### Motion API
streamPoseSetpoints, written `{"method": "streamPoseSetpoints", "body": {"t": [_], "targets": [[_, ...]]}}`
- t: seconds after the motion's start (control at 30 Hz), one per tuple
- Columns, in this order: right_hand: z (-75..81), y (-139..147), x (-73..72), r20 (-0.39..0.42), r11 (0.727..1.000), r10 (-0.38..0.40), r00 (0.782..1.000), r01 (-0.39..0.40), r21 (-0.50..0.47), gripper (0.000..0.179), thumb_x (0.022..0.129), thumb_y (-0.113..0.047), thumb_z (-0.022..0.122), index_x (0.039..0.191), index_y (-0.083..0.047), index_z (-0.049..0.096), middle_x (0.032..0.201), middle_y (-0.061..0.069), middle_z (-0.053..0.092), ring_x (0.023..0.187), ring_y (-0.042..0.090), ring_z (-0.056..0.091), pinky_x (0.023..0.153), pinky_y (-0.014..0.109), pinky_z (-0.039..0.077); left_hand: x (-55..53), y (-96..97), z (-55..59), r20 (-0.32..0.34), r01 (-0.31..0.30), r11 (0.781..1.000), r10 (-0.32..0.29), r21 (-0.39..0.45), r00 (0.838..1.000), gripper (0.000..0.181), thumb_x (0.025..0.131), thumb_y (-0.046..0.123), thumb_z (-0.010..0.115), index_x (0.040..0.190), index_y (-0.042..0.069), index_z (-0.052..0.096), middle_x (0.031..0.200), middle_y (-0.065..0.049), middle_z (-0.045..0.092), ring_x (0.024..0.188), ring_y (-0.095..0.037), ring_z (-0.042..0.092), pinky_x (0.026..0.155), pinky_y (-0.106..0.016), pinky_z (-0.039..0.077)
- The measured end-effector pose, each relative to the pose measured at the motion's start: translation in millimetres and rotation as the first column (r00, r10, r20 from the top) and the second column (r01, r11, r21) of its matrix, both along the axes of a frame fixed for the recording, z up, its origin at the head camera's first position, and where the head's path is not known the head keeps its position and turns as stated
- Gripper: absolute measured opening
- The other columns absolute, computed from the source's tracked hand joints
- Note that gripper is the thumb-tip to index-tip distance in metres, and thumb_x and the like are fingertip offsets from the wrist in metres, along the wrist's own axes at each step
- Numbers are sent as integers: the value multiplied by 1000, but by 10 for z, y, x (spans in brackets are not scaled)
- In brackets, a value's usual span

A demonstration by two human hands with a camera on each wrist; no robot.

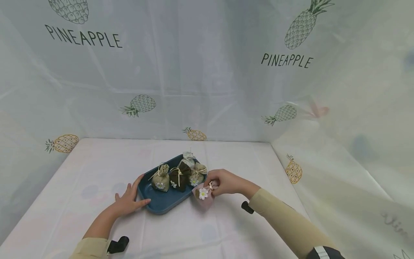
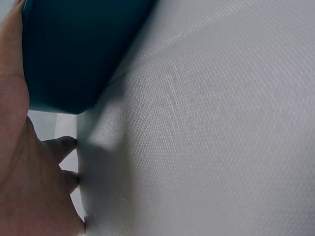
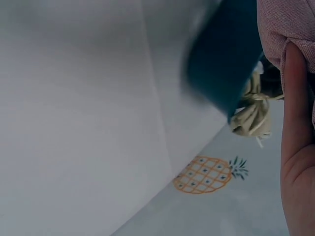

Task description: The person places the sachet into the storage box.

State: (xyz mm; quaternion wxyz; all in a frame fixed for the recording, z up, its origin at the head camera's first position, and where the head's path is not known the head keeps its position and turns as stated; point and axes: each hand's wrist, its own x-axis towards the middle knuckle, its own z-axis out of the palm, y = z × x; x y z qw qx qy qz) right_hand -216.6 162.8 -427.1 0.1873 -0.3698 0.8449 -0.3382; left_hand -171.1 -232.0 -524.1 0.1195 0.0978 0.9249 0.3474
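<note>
My right hand pinches a small pink drawstring pouch by its gathered neck, just off the tray's right front side. A white flower decorates it; its pink cloth shows close up in the right wrist view. My left hand rests against the left end of a blue tray, fingers spread, thumb at the front rim and index finger along the left side. In the tray sit an olive-beige pouch, a dark brown pouch, a whitish pouch and a tan pouch.
The table has a white cloth with pale coloured dots. Behind it and at the sides hangs a pale curtain printed with pineapples. Black wrist mounts stick out near both of my sleeves.
</note>
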Motion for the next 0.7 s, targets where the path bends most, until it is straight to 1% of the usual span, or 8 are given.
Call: {"method": "streamPoseSetpoints", "body": {"t": [0.07, 0.2, 0.33, 0.47, 0.7], "targets": [[37, -49, -2, 5, 1000, 7, 1000, -7, -4, 34, 76, 5, 72, 95, -23, 73, 92, -11, 60, 74, 6, 45, 63, 22, 43, 1, -4, -10, 5, 0, 1000, 0, 9, 1000, 100, 88, 46, 68, 155, 16, 0, 151, -40, 10, 135, -63, 1, 89, -85, -6], [116, -178, -16, 20, 999, 31, 999, -31, -44, 34, 77, 7, 71, 97, -21, 74, 91, -7, 59, 71, 7, 43, 61, 22, 42, 0, -14, -25, 7, -7, 1000, 7, 13, 1000, 100, 88, 46, 68, 155, 15, -1, 151, -41, 10, 135, -63, 1, 89, -84, -7], [174, -330, -49, -3, 996, 44, 999, -44, -78, 33, 78, 8, 70, 97, -19, 75, 90, -6, 58, 72, 8, 43, 62, 22, 41, 0, -17, -18, 4, -9, 1000, 9, 6, 1000, 100, 88, 46, 68, 155, 15, 0, 151, -41, 10, 135, -63, 1, 90, -84, -7], [185, -465, -95, -27, 994, 42, 999, -44, -104, 31, 79, 7, 71, 96, -18, 75, 93, -9, 60, 77, 8, 47, 64, 22, 44, 0, -15, -5, 1, -7, 1000, 7, 5, 1000, 100, 88, 46, 68, 155, 16, 0, 151, -41, 10, 135, -64, 2, 90, -84, -7], [165, -662, -200, -48, 986, 19, 999, -26, -163, 26, 82, 5, 72, 98, -15, 76, 100, -7, 62, 83, 11, 50, 68, 23, 46, 3, -20, 6, 4, -9, 1000, 9, 11, 1000, 100, 88, 46, 69, 155, 16, 0, 151, -41, 10, 135, -64, 2, 90, -84, -7]]}}
